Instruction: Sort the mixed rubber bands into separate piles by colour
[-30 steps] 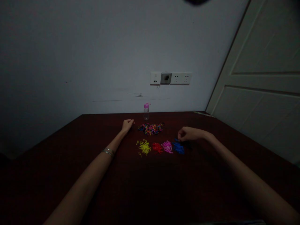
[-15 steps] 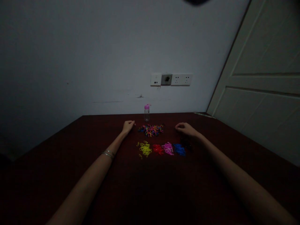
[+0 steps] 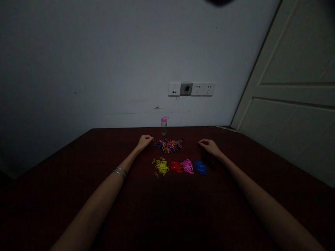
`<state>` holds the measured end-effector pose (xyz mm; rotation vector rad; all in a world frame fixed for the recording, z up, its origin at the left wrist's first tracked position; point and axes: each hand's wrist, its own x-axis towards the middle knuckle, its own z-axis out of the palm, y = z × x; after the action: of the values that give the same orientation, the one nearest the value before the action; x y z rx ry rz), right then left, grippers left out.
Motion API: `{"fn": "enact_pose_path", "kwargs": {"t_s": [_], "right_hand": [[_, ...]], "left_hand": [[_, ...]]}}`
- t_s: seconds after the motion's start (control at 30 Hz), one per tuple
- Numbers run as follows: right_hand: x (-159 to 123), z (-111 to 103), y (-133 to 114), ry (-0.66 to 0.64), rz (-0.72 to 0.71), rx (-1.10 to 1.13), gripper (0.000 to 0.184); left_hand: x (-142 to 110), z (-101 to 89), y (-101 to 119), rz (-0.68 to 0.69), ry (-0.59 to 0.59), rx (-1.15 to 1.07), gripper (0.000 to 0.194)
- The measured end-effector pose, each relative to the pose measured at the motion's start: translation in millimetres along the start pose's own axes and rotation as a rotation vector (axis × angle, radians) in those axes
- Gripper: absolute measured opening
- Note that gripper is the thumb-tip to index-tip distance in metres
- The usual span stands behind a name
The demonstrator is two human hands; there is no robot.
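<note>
Left hand (image 3: pixel 145 141) and right hand (image 3: pixel 210 146) flank a mixed pile (image 3: pixel 169 145) of small coloured bands, just beside the left fingertips and farther from the right ones; its long axis runs left to right. Left fingers are curled in, thumb close; right fingers are loosely bent, tips together. Whether either holds a band, I cannot tell. Nearer the person, yellow bands (image 3: pixel 162 166), red bands (image 3: pixel 176 167), pink bands (image 3: pixel 187 166) and blue bands (image 3: pixel 200 168) form a row. Beyond the mixed pile, a clear bottle (image 3: pixel 164 129) stands upright on the table (image 3: pixel 167 209).
</note>
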<state>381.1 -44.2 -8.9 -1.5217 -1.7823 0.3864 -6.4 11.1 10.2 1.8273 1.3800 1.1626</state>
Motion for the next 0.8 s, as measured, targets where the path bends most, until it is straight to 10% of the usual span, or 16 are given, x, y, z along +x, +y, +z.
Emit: {"fn": "enact_pose_path", "kwargs": {"t_s": [0.33,0.6,0.8], "right_hand": [[-2,6,1,0.075,-0.015,-0.011,0.026],[-4,6,1,0.069,-0.032,-0.023,0.024],[-7,6,0,0.04,-0.04,-0.028,0.024]], "left_hand": [[3,-1.1,12,0.079,-0.154,0.111,0.036],[-14,13.5,66,0.265,-0.536,0.375,0.022],[-29,21.4,80,0.288,-0.518,0.607,0.025]]}}
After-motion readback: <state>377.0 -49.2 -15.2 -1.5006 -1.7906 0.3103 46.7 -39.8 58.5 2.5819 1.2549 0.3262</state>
